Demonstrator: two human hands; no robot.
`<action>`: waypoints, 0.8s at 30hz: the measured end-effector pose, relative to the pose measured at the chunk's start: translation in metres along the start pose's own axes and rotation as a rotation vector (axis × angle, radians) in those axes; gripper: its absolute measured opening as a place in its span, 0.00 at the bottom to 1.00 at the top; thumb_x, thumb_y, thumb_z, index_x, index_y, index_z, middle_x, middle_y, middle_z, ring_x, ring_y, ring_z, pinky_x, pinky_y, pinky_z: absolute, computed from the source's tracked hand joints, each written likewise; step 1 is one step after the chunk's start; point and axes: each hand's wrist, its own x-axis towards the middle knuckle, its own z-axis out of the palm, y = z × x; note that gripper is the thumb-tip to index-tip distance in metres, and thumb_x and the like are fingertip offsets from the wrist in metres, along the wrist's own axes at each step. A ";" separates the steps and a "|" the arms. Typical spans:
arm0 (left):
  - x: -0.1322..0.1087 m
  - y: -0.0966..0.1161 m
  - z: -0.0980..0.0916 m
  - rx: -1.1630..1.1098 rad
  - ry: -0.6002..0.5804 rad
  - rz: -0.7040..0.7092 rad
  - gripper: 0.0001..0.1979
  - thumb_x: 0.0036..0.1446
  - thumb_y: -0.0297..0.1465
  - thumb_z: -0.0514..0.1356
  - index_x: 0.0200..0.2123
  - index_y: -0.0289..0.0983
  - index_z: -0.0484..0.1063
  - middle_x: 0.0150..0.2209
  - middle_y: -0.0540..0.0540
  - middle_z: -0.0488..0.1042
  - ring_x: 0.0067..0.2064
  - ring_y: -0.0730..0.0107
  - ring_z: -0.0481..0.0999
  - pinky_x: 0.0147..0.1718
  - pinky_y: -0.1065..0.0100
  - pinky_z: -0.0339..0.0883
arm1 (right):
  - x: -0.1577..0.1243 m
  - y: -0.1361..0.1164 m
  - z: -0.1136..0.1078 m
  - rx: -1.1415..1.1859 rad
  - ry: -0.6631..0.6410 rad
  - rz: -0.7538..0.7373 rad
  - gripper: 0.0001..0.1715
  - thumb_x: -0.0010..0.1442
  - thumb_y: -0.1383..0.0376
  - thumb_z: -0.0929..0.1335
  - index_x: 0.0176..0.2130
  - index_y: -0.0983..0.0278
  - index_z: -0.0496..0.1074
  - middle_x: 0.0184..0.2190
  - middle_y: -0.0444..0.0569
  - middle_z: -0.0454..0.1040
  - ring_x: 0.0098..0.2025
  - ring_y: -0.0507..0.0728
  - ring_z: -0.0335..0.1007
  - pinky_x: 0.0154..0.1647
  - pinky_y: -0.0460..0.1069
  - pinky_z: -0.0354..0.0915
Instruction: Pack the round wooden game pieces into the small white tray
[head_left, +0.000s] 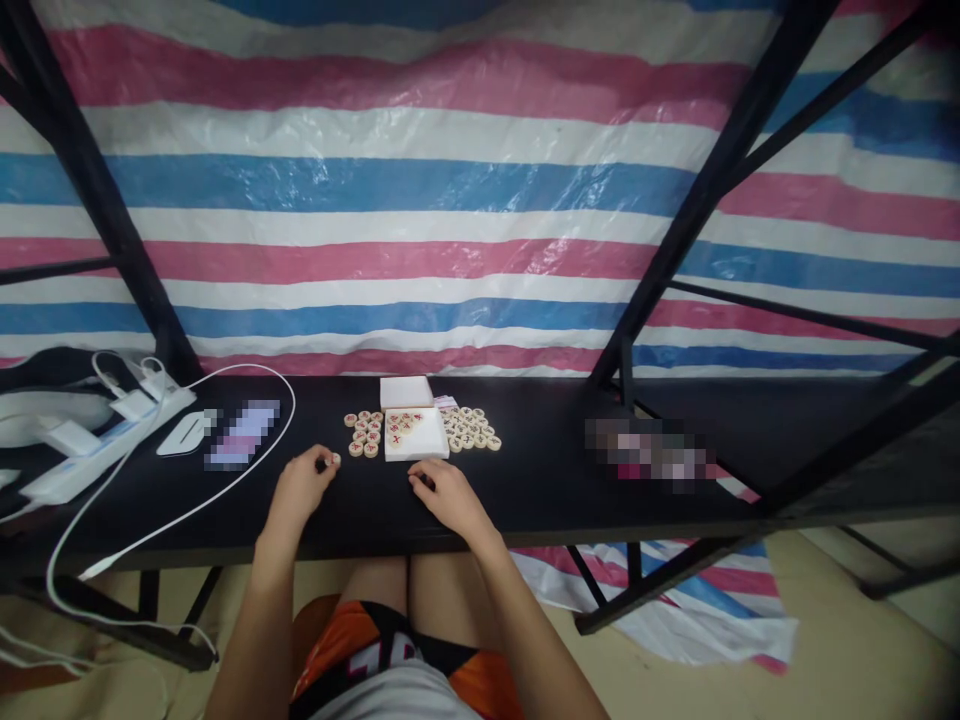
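My left hand (301, 482) is closed, with a round wooden Chinese chess piece (336, 460) at its fingertips, just above the black table. To the right of it stand rows of red-marked pieces (358, 437). A white box (426, 440) sits in the middle with several red-marked pieces in its left part. By the front edge of that box rests my right hand (446, 490), its fingers loosely bent and thumb apart, with nothing visible in it. Dark-marked pieces (471, 430) lie in a loose group to the right of the box.
Behind the box lies a second white box part (406, 392). At the left are a power strip (112, 445), a white cable (292, 400) and a blurred phone-like object (244, 435). A blurred object (649, 448) lies at the right. Black metal posts (667, 240) frame the table.
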 end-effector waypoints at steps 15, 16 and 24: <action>0.061 0.001 0.013 0.125 -0.065 0.281 0.16 0.56 0.37 0.52 0.43 0.40 0.74 0.40 0.43 0.74 0.42 0.58 0.71 0.41 0.62 0.64 | 0.000 0.003 0.001 -0.018 0.011 -0.004 0.08 0.59 0.69 0.64 0.35 0.61 0.73 0.32 0.46 0.73 0.35 0.53 0.69 0.39 0.47 0.63; 0.060 0.000 0.014 0.122 -0.069 0.278 0.16 0.57 0.37 0.51 0.44 0.40 0.74 0.41 0.43 0.73 0.43 0.57 0.71 0.42 0.62 0.64 | 0.000 0.004 0.002 -0.015 0.007 -0.002 0.08 0.59 0.69 0.63 0.35 0.61 0.73 0.32 0.46 0.73 0.35 0.54 0.69 0.39 0.47 0.63; 0.052 0.012 0.006 -0.093 0.125 0.263 0.19 0.54 0.34 0.53 0.49 0.36 0.70 0.41 0.42 0.72 0.42 0.61 0.71 0.45 0.62 0.64 | 0.003 -0.007 0.001 -0.257 0.107 -0.108 0.12 0.61 0.69 0.60 0.37 0.62 0.72 0.34 0.51 0.72 0.40 0.58 0.66 0.45 0.52 0.61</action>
